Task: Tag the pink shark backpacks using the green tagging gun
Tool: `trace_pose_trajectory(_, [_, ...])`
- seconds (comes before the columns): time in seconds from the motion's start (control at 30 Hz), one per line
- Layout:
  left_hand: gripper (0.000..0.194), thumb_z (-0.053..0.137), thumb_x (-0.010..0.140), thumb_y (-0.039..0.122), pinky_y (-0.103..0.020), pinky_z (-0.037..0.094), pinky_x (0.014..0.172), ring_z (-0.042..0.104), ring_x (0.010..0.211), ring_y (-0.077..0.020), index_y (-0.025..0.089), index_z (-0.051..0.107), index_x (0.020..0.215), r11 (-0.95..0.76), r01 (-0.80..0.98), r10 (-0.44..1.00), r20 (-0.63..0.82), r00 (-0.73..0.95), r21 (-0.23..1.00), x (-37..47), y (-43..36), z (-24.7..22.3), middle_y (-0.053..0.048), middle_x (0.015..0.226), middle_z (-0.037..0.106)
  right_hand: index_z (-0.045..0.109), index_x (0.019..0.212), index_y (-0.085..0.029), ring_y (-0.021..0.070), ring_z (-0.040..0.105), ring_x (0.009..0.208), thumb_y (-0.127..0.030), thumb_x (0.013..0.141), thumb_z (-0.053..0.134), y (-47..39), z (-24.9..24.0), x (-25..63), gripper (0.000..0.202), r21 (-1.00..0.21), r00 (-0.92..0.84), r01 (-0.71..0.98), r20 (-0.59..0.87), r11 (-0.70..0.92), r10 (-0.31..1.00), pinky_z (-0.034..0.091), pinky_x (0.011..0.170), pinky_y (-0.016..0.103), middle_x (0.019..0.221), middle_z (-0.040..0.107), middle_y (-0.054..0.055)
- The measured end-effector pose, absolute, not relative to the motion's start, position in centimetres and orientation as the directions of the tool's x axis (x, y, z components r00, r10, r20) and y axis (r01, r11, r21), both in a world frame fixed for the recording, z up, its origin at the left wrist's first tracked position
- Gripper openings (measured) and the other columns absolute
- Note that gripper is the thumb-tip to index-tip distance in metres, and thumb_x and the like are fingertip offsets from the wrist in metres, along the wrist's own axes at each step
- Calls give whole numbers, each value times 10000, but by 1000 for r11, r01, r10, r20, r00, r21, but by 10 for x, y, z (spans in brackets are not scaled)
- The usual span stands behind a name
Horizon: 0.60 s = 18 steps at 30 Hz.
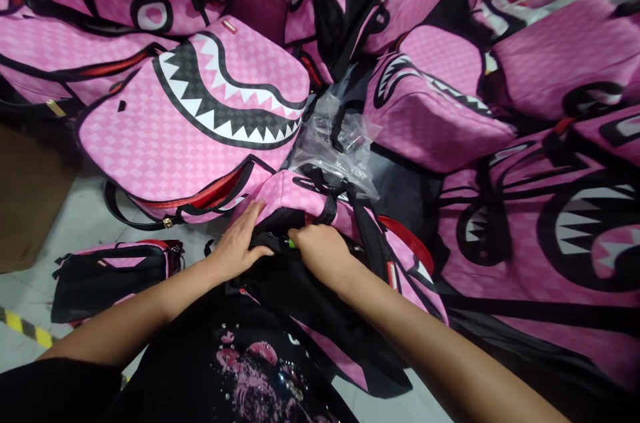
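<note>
A pink and black bag (295, 191) lies in front of me, its black side turned toward my body. My left hand (240, 243) rests on the bag's left edge, fingers together on the pink cloth and thumb apart, with nothing gripped. Over the bag's black part, my right hand (320, 250) is curled closed around a small bright green item (292, 244), of which only a bit shows at the fingertips. Just beyond the bag is crumpled clear plastic (340, 143).
A large pink shark-mouth backpack (150, 123) lies at the upper left, with more pink bags behind and a large one (500, 263) at the right. A small black and pink bag (110, 276) sits on the floor at left, near a cardboard box (35, 196).
</note>
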<state>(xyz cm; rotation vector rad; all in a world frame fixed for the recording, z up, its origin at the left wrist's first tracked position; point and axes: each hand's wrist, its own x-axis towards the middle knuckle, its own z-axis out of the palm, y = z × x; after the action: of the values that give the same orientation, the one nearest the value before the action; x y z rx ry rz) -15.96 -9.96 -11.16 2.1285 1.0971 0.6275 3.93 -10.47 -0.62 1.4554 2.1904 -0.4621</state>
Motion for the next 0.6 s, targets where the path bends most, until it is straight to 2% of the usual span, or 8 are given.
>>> trace_pose_trajectory(0.07, [1061,744,834,312,-507,322,1217,233,1520,-307,278,2,1590,-415,515,847,112,519,750,-163,-101,-112,-171,1640,220,683,1113,-158,251,729,849,-73,927,442,-114,-4,43,316,-15,-342,919,-526,393,779,488,659,297,964,747,128])
trace_pose_trajectory(0.13, [1072,750,822,287,-520,299,1225,221,1525,-303,297,-1,1588,-390,513,863,110,493,764,-164,-103,-112,-158,1648,198,615,1270,-147,238,721,854,-67,924,442,-122,-2,46,396,-15,-368,912,-471,410,801,482,651,291,1041,735,137])
trace_pose_trajectory(0.2, [1050,731,835,276,-527,301,1223,240,1519,-299,305,0,1587,-378,506,867,104,488,775,-164,-103,-112,-153,1643,219,527,1392,-152,218,714,870,-66,926,438,-123,-1,45,483,-66,-391,913,-424,403,817,472,659,280,1072,729,130])
trace_pose_trajectory(0.23, [1029,716,846,275,-530,305,1221,249,1516,-300,306,3,1587,-381,500,863,104,495,778,-164,-103,-113,-153,1638,234,529,1390,-163,205,711,873,-72,927,441,-121,-2,41,481,-114,-405,912,-409,394,818,465,667,271,1058,733,115])
trace_pose_trajectory(0.3, [996,682,871,275,-537,310,1217,239,1518,-306,303,-8,1589,-401,482,849,119,515,779,-165,-102,-116,-155,1636,238,617,1270,-181,189,706,866,-99,926,459,-112,-6,31,387,-212,-447,894,-387,393,807,443,672,256,1007,743,82])
trace_pose_trajectory(0.37, [976,653,892,286,-539,324,1210,236,1517,-310,304,-29,1589,-416,461,841,139,523,784,-167,-100,-120,-156,1640,225,679,1121,-180,198,701,862,-148,915,507,-98,-9,19,270,-262,-495,867,-363,423,790,422,664,258,973,750,71])
trace_pose_trajectory(0.47, [991,661,891,355,-544,365,1186,286,1497,-324,305,-40,1591,-404,461,846,131,517,790,-170,-97,-125,-160,1636,236,709,1037,-180,229,695,878,-214,880,595,-83,-10,9,198,-269,-536,843,-346,466,770,424,674,274,948,754,71])
trace_pose_trajectory(0.6, [979,653,897,397,-563,382,1171,294,1492,-341,316,-34,1591,-435,491,848,161,504,755,-168,-98,-127,-162,1630,249,725,1004,-172,231,699,901,-172,871,570,-86,-4,12,203,-247,-515,857,-367,452,775,453,695,278,943,755,78])
